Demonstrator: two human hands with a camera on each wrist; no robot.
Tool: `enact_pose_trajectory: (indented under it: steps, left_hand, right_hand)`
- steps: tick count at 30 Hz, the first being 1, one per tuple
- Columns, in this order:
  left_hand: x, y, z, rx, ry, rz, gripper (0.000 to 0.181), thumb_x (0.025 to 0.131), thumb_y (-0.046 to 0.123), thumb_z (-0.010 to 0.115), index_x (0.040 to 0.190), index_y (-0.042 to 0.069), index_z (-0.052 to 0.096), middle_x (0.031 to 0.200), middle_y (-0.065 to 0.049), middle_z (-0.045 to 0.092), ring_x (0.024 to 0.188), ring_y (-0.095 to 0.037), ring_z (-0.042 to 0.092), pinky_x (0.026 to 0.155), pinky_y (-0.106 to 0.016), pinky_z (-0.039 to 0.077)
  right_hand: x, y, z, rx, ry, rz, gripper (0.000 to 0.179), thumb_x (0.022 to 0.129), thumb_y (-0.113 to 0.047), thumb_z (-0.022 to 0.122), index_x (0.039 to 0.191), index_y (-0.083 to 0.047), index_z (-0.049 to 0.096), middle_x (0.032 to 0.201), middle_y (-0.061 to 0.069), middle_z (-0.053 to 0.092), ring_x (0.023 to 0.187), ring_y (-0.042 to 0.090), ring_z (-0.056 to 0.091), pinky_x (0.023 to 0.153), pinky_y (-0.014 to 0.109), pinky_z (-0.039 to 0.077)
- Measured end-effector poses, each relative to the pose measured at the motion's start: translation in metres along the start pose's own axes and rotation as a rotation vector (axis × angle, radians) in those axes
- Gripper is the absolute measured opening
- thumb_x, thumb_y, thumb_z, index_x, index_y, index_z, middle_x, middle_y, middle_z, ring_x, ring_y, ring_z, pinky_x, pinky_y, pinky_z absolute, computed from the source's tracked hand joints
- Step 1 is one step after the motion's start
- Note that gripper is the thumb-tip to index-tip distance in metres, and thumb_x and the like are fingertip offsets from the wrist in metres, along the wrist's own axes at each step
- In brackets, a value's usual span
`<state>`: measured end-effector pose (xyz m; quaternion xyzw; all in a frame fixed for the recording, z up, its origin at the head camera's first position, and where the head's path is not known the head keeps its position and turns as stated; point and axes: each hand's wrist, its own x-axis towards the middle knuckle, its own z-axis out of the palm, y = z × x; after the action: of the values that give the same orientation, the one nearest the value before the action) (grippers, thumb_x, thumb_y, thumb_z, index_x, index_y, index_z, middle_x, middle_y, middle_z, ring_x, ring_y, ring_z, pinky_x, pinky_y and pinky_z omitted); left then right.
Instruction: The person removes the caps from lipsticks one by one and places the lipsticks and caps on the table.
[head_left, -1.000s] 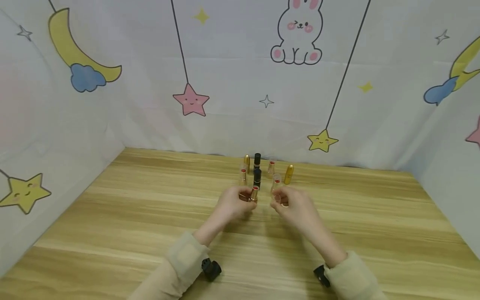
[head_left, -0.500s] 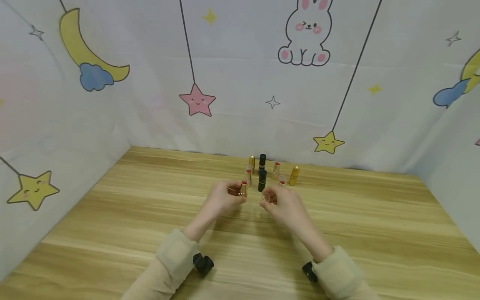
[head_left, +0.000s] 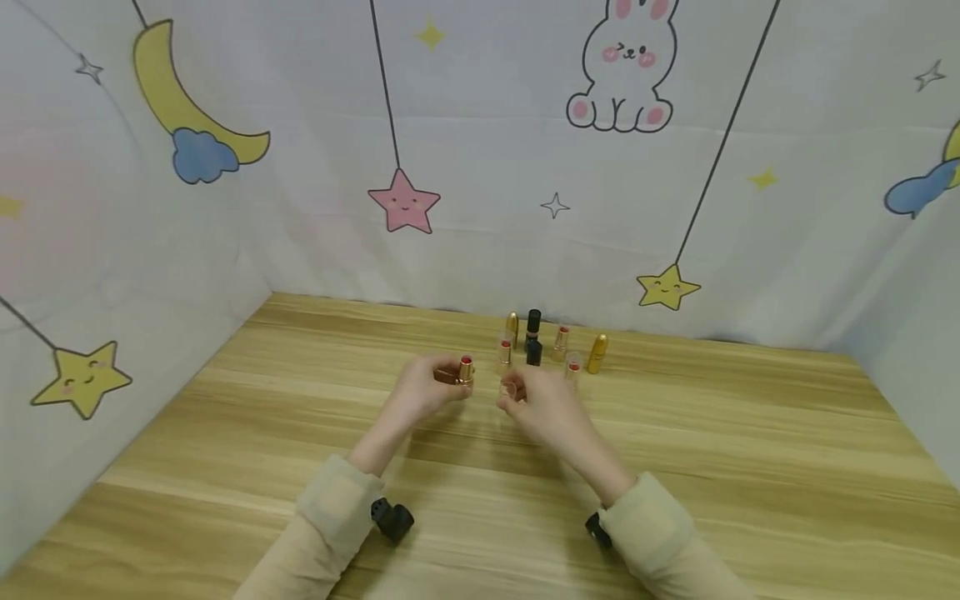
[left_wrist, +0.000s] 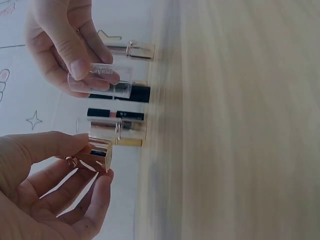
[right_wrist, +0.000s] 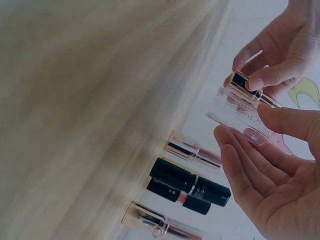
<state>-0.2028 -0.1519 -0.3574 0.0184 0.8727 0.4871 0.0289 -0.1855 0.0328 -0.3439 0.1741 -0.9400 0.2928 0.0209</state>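
My left hand (head_left: 422, 387) holds an uncapped lipstick (head_left: 466, 368) upright above the table, its red tip up and its gold base between thumb and fingers. In the left wrist view that gold base (left_wrist: 100, 157) shows a small ring-like ornament on its side. To the right, my right hand (head_left: 551, 408) pinches a clear plastic cap (right_wrist: 235, 112) with lettering on it. A short gap separates cap and lipstick in the head view. Just behind the right hand stand a black lipstick tube (head_left: 533, 353) and a clear-capped lipstick (head_left: 573, 371), partly hidden by it.
More lipsticks stand grouped towards the table's back edge: a taller black tube (head_left: 533, 323), two gold bullet-shaped tubes, one at the right (head_left: 597, 353), and clear-capped red ones such as this lipstick (head_left: 561, 340). A white printed cloth (head_left: 480, 250) hangs behind the wooden table (head_left: 262, 433).
Both hands have moved left, away from the group of lipsticks, with the lipstick and the clear cap still held. The head view has turned slightly left.
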Motion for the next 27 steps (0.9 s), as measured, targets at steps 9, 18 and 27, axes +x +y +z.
enact_pose_trajectory:
  steps: [9, 18, 27]
  left_hand:
    - [0.005, -0.016, -0.016, 0.034, -0.001, -0.015, 0.032, 0.082, 0.007, 0.073, 0.113, 0.002, 0.069, 0.109, -0.017, 0.070, 0.102, -0.029, 0.066, 0.081, -0.033, 0.055]
    - [0.005, -0.029, -0.028, 0.064, 0.007, -0.018, 0.032, 0.082, 0.005, 0.072, 0.114, 0.000, 0.068, 0.110, -0.019, 0.070, 0.102, -0.032, 0.066, 0.084, -0.037, 0.055]
    - [0.012, -0.036, -0.036, 0.063, 0.008, -0.038, 0.036, 0.081, 0.003, 0.072, 0.116, 0.003, 0.068, 0.110, -0.019, 0.070, 0.101, -0.031, 0.065, 0.082, -0.032, 0.053]
  right_hand:
    - [0.013, -0.010, 0.014, -0.066, -0.040, -0.067, 0.018, 0.084, -0.019, 0.074, 0.098, -0.011, 0.066, 0.083, -0.001, 0.068, 0.072, 0.010, 0.060, 0.064, 0.026, 0.049]
    - [0.031, -0.021, 0.028, -0.040, -0.090, -0.076, 0.018, 0.087, -0.021, 0.071, 0.101, -0.010, 0.066, 0.083, 0.000, 0.066, 0.069, 0.011, 0.056, 0.061, 0.025, 0.046]
    - [0.047, -0.028, 0.033, -0.011, -0.072, -0.075, 0.015, 0.086, -0.019, 0.071, 0.098, -0.010, 0.066, 0.082, 0.000, 0.065, 0.067, 0.011, 0.054, 0.061, 0.025, 0.044]
